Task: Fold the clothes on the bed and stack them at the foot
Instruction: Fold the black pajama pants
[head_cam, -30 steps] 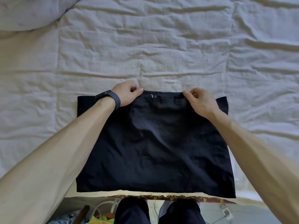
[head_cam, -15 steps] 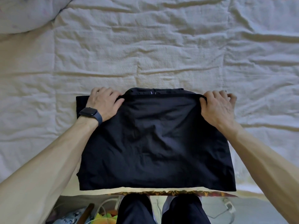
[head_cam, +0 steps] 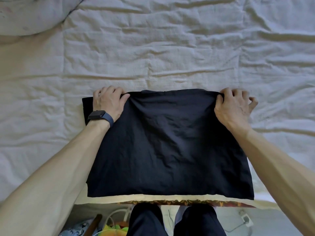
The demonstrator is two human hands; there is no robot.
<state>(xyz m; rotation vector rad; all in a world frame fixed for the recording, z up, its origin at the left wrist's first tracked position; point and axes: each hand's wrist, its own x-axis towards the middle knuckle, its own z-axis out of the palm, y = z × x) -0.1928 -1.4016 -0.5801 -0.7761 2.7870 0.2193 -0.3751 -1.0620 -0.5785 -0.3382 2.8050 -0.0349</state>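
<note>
Garment, black and folded into a rough rectangle, lies flat at the near edge of the bed. Its thin matte cloth is finely creased, and its far edge is a soft rounded fold. The bed is pale, quilted and crumpled, with a greyish pillow at its far left. The left hand grips the fold's left end, fingers curled over it; the right hand pinches the right end. A dark watch on a blue band wraps the left wrist.

Head view, steeply downward, close above bed
</note>
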